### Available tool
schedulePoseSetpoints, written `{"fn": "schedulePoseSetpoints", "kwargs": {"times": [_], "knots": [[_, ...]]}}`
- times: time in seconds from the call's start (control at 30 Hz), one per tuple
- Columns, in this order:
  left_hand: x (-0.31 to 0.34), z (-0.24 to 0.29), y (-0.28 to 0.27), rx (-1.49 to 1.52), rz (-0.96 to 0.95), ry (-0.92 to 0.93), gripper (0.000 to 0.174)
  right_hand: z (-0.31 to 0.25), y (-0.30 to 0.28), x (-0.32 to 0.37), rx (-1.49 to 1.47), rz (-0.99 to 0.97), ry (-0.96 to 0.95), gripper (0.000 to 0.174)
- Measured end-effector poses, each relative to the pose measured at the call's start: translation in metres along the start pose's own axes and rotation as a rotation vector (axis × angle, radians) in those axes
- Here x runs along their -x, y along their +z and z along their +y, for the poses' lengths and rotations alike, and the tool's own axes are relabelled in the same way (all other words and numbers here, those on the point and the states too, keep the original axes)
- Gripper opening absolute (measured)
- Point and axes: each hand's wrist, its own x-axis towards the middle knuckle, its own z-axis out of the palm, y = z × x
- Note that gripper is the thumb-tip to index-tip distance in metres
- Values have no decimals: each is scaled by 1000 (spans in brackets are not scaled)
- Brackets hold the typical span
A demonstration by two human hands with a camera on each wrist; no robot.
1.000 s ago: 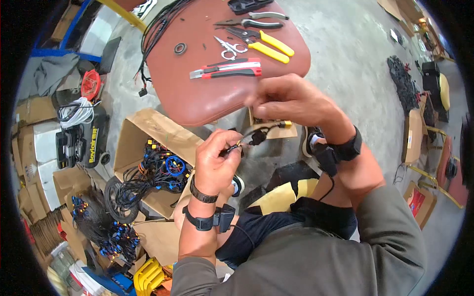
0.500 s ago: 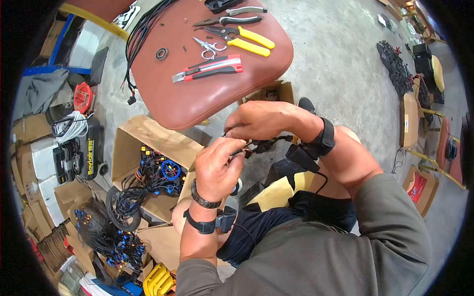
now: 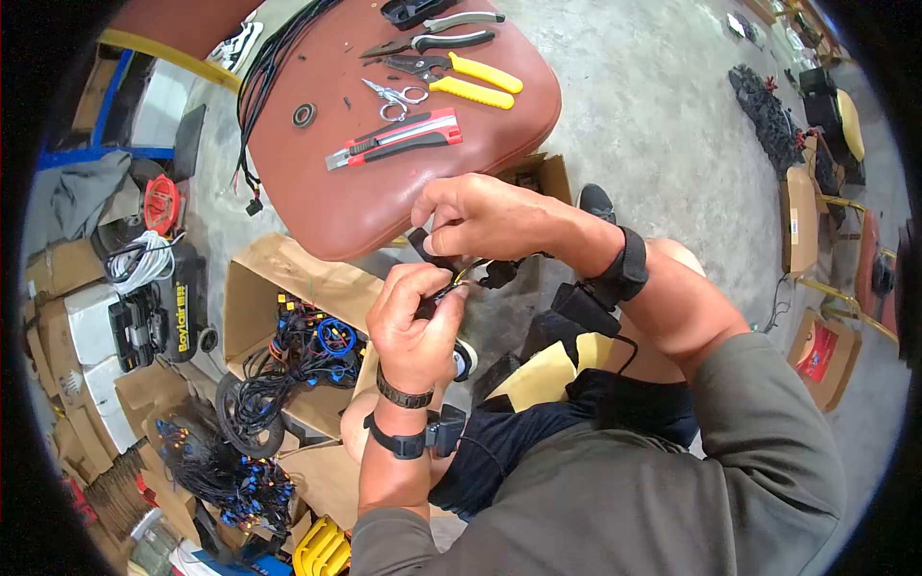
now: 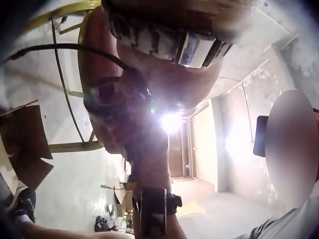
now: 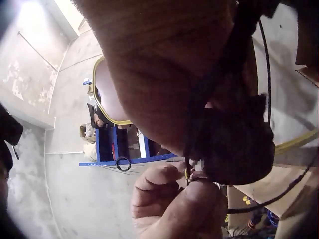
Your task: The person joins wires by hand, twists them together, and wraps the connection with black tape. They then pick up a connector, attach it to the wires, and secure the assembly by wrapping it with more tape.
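Shifts right hand (image 3: 480,219) leftward since the earlier frame, closing on left hand (image 3: 415,322). Pinches cable (image 3: 459,278) end tightly in left fingertips. Curls right fingers round black plug (image 3: 499,274), held in mid-air just near of red seat (image 3: 384,202) and right of cardboard box (image 3: 259,278). Seems midway through seating a wire in that plug. Calls next for steady hold and fine alignment.

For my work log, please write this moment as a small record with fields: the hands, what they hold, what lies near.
left hand: pinches one end of the black wire harness
right hand: grips the same harness further along
seat: red-brown, bears utility knife, scissors, yellow-handled pliers
cardboard box: open, beside the left hand, holds blue and black wires
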Motion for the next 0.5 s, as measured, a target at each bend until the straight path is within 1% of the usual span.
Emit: {"fn": "schedulePoseSetpoints", "kwargs": {"times": [0.07, 0.17, 0.27, 0.37, 0.47, 0.5], "knots": [[0, 1, -1, 11, -4, -34, 25, 7, 3, -2, -61, -2, 7, 36], [1, -1, -1, 50, 10, -23, 24, 8, 6, -2, -100, -1, -5, 39], [0, -3, 5, 52, 128, 8, 25, 6, 6, -3, -136, 28, -22, 41], [-1, 0, 9, 95, 206, -62, 24, 11, 13, -4, -230, 79, -56, 42], [-2, -3, 9, 82, 256, -50, 22, 11, 16, -5, -288, 138, -96, 42], [-1, -3, 8, 104, 250, -131, 21, 11, 17, -4, -298, 161, -106, 42]]}}
